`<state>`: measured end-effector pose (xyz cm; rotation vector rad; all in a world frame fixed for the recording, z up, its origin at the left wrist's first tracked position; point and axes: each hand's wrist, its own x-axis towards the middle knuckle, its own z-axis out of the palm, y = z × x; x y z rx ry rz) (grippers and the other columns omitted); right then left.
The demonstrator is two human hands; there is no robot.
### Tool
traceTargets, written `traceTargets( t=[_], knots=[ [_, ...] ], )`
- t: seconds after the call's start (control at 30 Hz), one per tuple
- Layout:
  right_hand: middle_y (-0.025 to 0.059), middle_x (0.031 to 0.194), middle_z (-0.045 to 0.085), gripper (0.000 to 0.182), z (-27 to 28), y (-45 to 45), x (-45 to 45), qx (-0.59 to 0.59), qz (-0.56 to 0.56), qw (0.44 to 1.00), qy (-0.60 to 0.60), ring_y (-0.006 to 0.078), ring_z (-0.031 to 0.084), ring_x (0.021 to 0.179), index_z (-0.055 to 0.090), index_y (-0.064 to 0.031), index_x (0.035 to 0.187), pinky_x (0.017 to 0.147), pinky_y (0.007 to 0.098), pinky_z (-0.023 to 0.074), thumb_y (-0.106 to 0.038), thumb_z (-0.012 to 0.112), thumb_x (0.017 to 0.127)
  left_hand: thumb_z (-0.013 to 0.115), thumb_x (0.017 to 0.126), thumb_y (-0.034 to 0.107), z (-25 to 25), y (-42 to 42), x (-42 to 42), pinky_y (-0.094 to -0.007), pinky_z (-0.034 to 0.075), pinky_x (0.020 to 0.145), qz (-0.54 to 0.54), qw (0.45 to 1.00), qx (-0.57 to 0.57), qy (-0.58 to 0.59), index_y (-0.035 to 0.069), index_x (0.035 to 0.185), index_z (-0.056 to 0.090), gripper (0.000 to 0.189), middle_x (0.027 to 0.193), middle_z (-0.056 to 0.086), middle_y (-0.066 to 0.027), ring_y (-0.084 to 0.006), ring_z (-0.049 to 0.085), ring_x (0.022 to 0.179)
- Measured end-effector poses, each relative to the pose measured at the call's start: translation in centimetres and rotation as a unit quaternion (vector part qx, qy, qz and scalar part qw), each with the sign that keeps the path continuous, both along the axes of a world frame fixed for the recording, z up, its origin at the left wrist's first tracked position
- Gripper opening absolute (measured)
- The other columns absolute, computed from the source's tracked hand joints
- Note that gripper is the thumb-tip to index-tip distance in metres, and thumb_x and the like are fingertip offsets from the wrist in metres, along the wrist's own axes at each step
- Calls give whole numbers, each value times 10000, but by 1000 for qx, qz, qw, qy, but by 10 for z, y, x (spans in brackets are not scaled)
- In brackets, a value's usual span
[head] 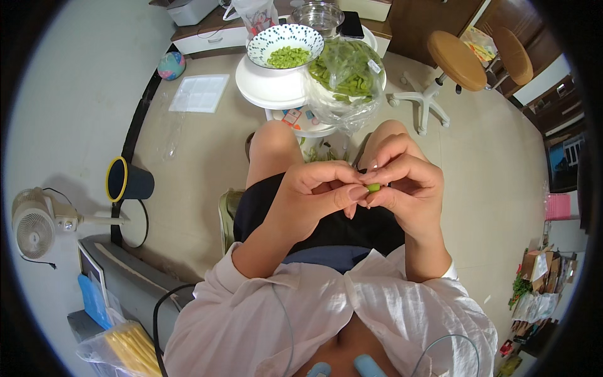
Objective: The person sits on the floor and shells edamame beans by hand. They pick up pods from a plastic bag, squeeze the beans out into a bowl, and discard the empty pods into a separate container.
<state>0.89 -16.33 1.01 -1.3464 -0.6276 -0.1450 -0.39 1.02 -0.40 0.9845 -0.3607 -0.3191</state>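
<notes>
My left hand [325,191] and my right hand [405,184] meet above my lap, fingertips pinching a small green soybean pod [373,188] between them. Most of the pod is hidden by the fingers. Beyond my knees, a white bowl with a dotted pattern [256,53] holds shelled green beans [288,57] and stands on a round white table [268,89]. Right of the bowl, a clear plastic bag [351,115] holds many green pods [353,85]. A clear glass bowl [318,19] stands behind, near a black phone [352,25].
Pods or husks [325,151] lie low between my knees. At left are a dark bin with a yellow rim [136,180], a fan [37,228], a white tray [199,93] and a ball [171,65]. A tan swivel stool [454,61] stands at the right.
</notes>
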Motion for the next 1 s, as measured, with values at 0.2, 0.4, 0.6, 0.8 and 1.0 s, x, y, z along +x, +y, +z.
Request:
traceTargets(
  t=[0.2,0.4,0.6,0.8,1.0],
  knots=[
    [69,871,573,207,1,-4,0,-41,-27,993,-106,148,544,744,685,6,806,655,252,428,-48,805,646,615,867,30,-1,0,-3,-207,469,557,-2,1000,-5,-10,-39,927,645,96,800,637,-81,-94,574,611],
    [73,867,575,173,-2,-5,1,4,7,995,-103,146,544,733,682,18,799,635,250,426,-41,789,676,626,861,34,0,-1,-5,-212,474,550,2,999,-10,-32,-46,925,645,104,784,634,-91,-99,576,606],
    [80,956,539,179,8,8,-6,82,55,992,82,131,556,779,673,48,923,700,228,461,22,712,750,632,861,50,-1,-1,-1,-217,475,563,39,999,-21,-21,-44,897,650,102,772,636,-93,-106,576,610],
    [48,952,530,188,11,-3,-7,24,58,988,139,102,516,817,692,21,986,713,205,421,24,642,804,639,853,45,-1,1,0,-212,468,561,51,998,-17,-31,-34,887,655,88,776,647,-100,-102,570,605],
    [43,914,538,213,12,-7,-7,16,74,983,165,75,521,723,695,17,991,609,186,413,60,635,790,641,850,38,-3,2,0,-206,465,556,61,996,-3,-62,-38,896,656,90,784,647,-103,-102,575,611]
  ],
)
